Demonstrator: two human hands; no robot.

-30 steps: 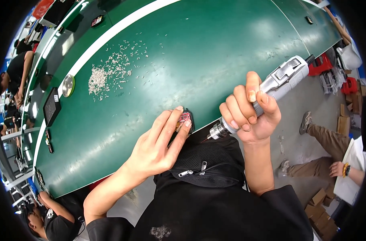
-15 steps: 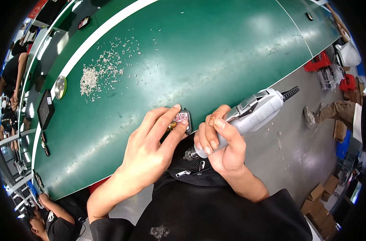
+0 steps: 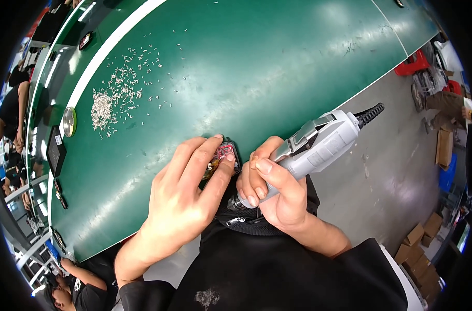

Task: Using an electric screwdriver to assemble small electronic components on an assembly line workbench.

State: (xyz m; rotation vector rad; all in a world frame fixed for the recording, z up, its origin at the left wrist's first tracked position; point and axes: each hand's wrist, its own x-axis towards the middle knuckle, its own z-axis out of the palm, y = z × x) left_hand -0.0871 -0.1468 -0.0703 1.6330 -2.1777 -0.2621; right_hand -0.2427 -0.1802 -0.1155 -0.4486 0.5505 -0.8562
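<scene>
My right hand (image 3: 277,189) is wrapped round a light-grey electric screwdriver (image 3: 324,147). Its dark chuck points down and left over my waist, while the black cord end points to the upper right. My left hand (image 3: 186,186) grips a small black-cased device (image 3: 236,155) at the table's near edge, fingers and thumb across it. A red circuit board (image 3: 224,151) and some yellow parts show between those fingers; the rest of the device is covered. The screwdriver's tip sits close beside the device, apart from it. Tiny silver screws (image 3: 102,111) lie heaped and scattered to the far left.
The green table (image 3: 257,67) curves along a white strip. Near that strip stand a round tin (image 3: 69,122), a black box (image 3: 56,151) and a small device (image 3: 85,40). Other people sit at the left. Beyond the right edge are a red stool (image 3: 413,63) and cardboard boxes (image 3: 416,243).
The whole view has shifted slightly, so the screws and tin appear farther left. Both hands, with the screwdriver and the device, also appear a little farther left; their grips look the same.
</scene>
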